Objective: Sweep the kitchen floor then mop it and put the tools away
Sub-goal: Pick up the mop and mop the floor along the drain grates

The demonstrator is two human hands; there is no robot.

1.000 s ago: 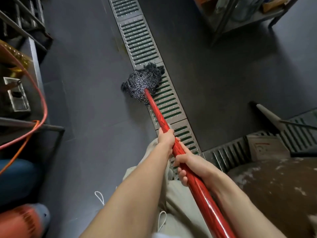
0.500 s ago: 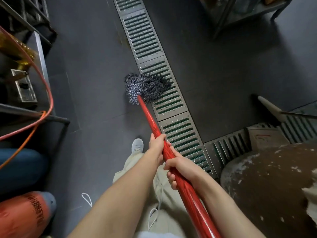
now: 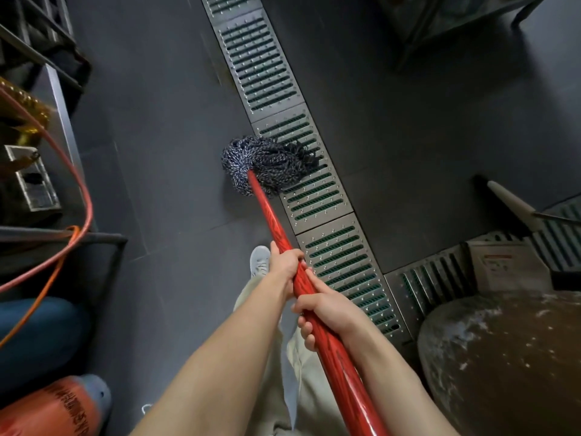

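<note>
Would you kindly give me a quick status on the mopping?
Left hand and right hand both grip the red mop handle. Mop head down, half on the drain grate. Orange hose hangs left, clear of the mop.

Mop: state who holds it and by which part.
Both hands grip the mop by its red handle: left hand nearer the head, right hand behind.

The dark grey floor (image 3: 163, 146) carries a slotted metal drain grate (image 3: 317, 196) running diagonally; the mop head (image 3: 267, 165) lies on the grate's left edge, half on the tile.
</note>
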